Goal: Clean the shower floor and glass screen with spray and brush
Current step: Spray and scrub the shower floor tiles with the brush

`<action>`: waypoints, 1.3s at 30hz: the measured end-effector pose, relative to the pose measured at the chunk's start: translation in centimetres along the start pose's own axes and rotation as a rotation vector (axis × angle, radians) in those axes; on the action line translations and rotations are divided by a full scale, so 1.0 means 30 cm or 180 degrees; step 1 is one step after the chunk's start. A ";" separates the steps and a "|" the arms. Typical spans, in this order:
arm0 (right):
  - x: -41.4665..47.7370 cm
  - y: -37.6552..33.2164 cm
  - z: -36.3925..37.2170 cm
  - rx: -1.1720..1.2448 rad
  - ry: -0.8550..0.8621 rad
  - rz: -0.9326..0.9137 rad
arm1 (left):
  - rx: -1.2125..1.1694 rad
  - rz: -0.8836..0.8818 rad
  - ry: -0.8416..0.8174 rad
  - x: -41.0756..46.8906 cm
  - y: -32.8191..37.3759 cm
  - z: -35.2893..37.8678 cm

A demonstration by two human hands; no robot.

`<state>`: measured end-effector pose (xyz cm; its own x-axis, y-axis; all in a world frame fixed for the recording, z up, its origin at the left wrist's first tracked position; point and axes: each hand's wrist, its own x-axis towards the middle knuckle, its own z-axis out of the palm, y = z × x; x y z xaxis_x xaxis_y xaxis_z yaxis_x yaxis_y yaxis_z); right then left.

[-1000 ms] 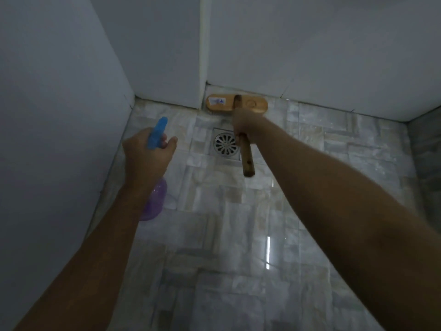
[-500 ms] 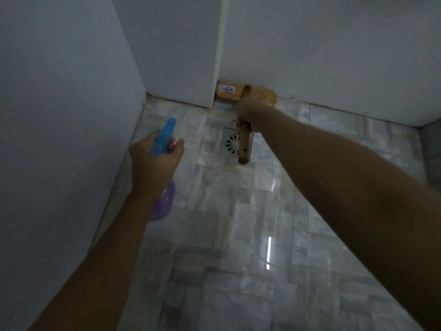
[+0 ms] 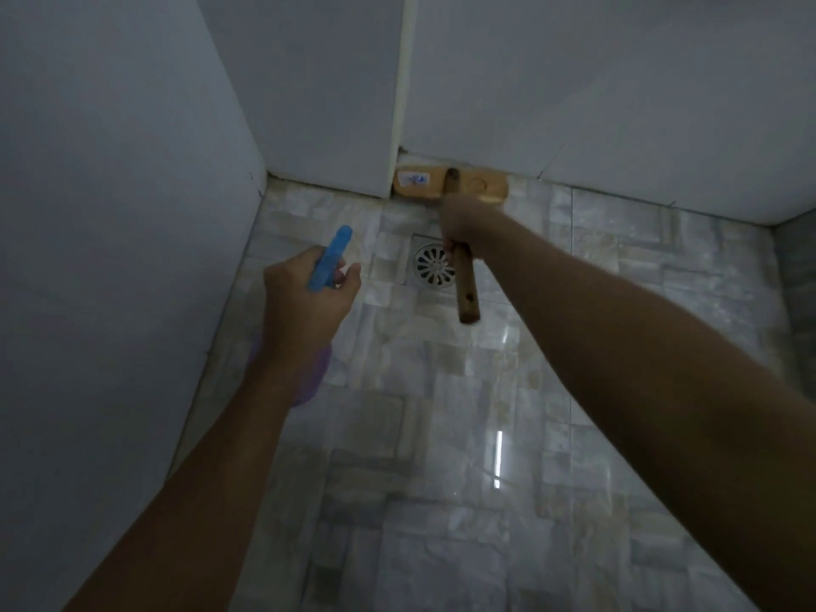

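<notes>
Head view, entries by size. Walls (image 3: 110, 214): pale and plain, with a vertical light strip (image 3: 399, 81) dividing the far one; whether any panel is the glass screen cannot be told. Shower floor (image 3: 441, 523): marbled pale tiles, glossy, carrying one bright reflected streak; no foam or pooled liquid can be made out in the dim light. Right hand (image 3: 463, 223): arm stretched forward, fingers wrapped round the wooden handle of the brush (image 3: 415, 187). Left hand (image 3: 304, 302): fingers curled round the neck of the spray bottle (image 3: 329, 258), held above the floor near the left wall, blue nozzle aimed forward, purple body hanging below the wrist. Brush: the tan head lies flat on the floor, pressed against the foot of the far wall beside the strip; the handle end reaches back over the drain. Drain (image 3: 430, 265): round slotted metal grate in a square frame, uncovered. Progress, as a judgement: floor scrubbing is under way at the far edge; the nearer tiles show no sign either way, and the glass screen appears left to do.
</notes>
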<state>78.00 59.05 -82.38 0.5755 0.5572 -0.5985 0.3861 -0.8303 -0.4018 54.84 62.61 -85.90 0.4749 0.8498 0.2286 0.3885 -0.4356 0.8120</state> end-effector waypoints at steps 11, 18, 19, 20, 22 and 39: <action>-0.059 0.009 0.111 -0.0052 -0.0175 -0.0257 | 0.0233 0.0099 0.0167 -0.005 -0.003 -0.017; -0.302 0.151 0.272 -0.0007 -0.0419 -0.0106 | 0.0248 0.0148 0.0309 -0.016 -0.015 -0.045; -0.349 0.182 0.289 0.0017 -0.0560 -0.0043 | 0.0270 0.0163 0.0282 -0.024 -0.013 -0.043; -0.371 0.193 0.292 -0.0037 -0.0616 0.0042 | 0.0293 0.0181 0.0257 -0.032 -0.008 -0.041; -0.341 0.164 0.276 0.0076 -0.0478 0.0030 | 0.0344 0.0254 0.0208 -0.039 -0.003 -0.040; -0.367 0.349 0.202 0.1070 0.0168 0.0805 | 0.0527 0.0203 -0.0654 -0.071 0.054 0.059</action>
<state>71.34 44.21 -84.20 0.6615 0.3278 -0.6745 -0.0238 -0.8898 -0.4557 55.86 59.58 -86.03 0.6462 0.7485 0.1490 0.4685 -0.5432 0.6967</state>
